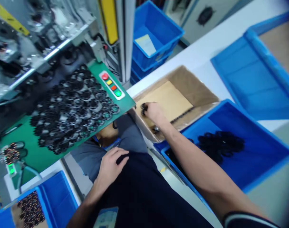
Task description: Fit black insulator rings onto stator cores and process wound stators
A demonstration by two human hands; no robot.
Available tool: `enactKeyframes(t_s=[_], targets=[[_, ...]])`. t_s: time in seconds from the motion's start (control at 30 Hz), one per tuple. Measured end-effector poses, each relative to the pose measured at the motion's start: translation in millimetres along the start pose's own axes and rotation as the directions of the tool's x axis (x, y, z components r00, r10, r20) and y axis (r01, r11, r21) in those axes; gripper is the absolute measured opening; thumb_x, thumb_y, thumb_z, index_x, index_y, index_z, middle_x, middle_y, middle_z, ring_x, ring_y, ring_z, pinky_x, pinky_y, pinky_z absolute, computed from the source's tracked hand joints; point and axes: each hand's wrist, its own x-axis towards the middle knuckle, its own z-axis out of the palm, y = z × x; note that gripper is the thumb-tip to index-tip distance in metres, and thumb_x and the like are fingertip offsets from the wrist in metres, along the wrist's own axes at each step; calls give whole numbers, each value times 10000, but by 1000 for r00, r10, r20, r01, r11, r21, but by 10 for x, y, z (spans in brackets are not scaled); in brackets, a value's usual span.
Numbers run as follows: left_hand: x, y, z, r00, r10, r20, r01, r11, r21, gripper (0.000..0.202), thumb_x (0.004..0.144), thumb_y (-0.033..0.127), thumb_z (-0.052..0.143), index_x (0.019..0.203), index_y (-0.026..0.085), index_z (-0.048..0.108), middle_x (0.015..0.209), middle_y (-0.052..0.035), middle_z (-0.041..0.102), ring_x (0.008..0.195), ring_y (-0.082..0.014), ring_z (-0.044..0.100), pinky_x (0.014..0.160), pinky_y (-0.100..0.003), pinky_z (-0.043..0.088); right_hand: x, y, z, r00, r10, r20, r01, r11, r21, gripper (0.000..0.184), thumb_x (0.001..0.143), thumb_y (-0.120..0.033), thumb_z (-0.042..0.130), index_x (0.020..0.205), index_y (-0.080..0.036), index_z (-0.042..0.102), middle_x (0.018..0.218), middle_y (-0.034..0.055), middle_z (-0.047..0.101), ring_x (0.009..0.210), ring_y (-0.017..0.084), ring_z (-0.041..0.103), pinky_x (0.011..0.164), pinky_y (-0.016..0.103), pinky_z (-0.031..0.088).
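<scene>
My right hand (154,111) reaches into a cardboard box (192,82) and is closed on a small dark ring-shaped part (143,109) near the box's left wall. Beneath it a sheet of cardboard (169,95) covers most of the inside, with a row of dark parts along its near edge. A shiny round part (156,129) lies in the box's near corner. My left hand (113,163) rests on my lap with its fingers extended, holding nothing. On the green worktop (125,99) to the left, many black ring-shaped parts (78,104) are heaped.
A machine (40,41) stands behind the heap. Its button panel (111,85) sits at the worktop's right corner. Pliers (24,169) lie front left, above a blue bin of copper-coloured parts (31,209). A blue bin (249,152) with black rings stands right; stacked blue crates (156,28) are behind.
</scene>
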Motion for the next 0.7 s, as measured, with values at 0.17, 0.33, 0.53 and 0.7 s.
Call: enactKeyframes(t_s=[0.17,0.33,0.53,0.7], targets=[[-555,-216,-574,863,-59,-502,91,995,40,190,1047,139,786,1055,322,835,936,32,877,779,-205,862,712,-342,725,-133,-132,-163,1000,18,-13,-19,999,-47,273,1155,-416,862,1317,-198,843,1364,103,864,1227,252,850,1102,463,724],[-845,-898,-966,270,-30,-962,266,963,44,131,973,298,679,999,376,782,857,-6,731,768,-315,706,749,-518,570,-747,-189,-668,987,37,-156,-49,996,-75,192,991,-285,844,1157,-285,941,1039,137,943,1069,382,935,972,510,748],[-634,-1632,-1136,48,-148,-988,360,925,-121,220,1022,534,540,1031,363,678,962,-70,619,1008,-407,702,922,-651,557,-1557,-1232,-1442,944,-176,-280,176,984,-25,340,863,-414,885,1197,-424,950,1059,134,932,943,364,912,965,515,745],[-559,-1742,-1094,26,-174,-984,367,917,-152,352,973,643,441,997,370,662,907,-102,612,944,-438,692,889,-690,549,-1615,-2627,-1707,886,-414,-209,373,904,-206,333,920,-303,877,1219,-424,960,1026,42,919,958,333,889,1072,549,716]])
